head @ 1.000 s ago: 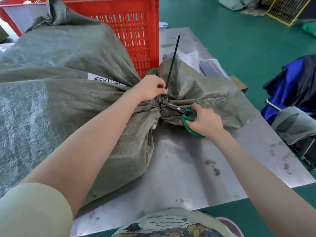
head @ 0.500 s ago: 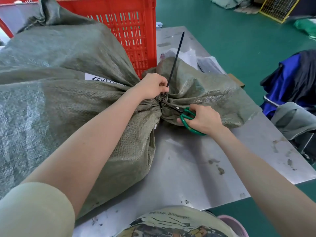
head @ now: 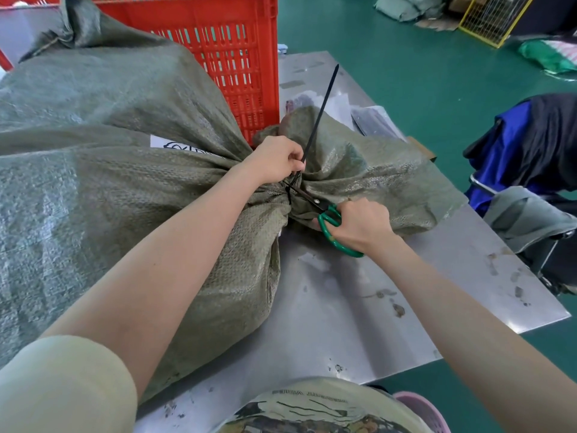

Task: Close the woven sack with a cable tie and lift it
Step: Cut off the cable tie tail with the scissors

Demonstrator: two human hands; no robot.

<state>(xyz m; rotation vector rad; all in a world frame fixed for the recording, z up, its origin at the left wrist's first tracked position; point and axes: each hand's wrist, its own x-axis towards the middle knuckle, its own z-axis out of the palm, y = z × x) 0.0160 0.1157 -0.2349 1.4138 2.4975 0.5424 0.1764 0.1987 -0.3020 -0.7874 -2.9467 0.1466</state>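
Gripping the gathered neck of a bulging grey-green woven plastic sack [head: 131, 195], the person's left hand [head: 274, 159] is curled tight, its fingers pinching the base of a long black plastic cable tie [head: 321, 109] that circles the neck and whose free tail slants up and away toward the far side of the table. The right hand [head: 362, 225] is wrapped around the loops of a pair of green-handled scissors with dark blades [head: 324, 214], fingers through the handles, and the blade tips reach in at the cinched neck, right beside the left hand's knuckles; whether the blades are apart or together at the tie cannot be made out. The sack lies on its side on a scuffed, stained sheet-metal table [head: 390, 307], filling the left of the view, with its loose mouth fanned out past the tie toward the right. A white label with dark print [head: 175, 146] peeks from a fold near the neck. A red slotted plastic crate [head: 224, 51] stands behind the sack. Beyond the table edge, on the green floor [head: 406, 64], a heap of blue and dark cloth [head: 524, 142] rests at right
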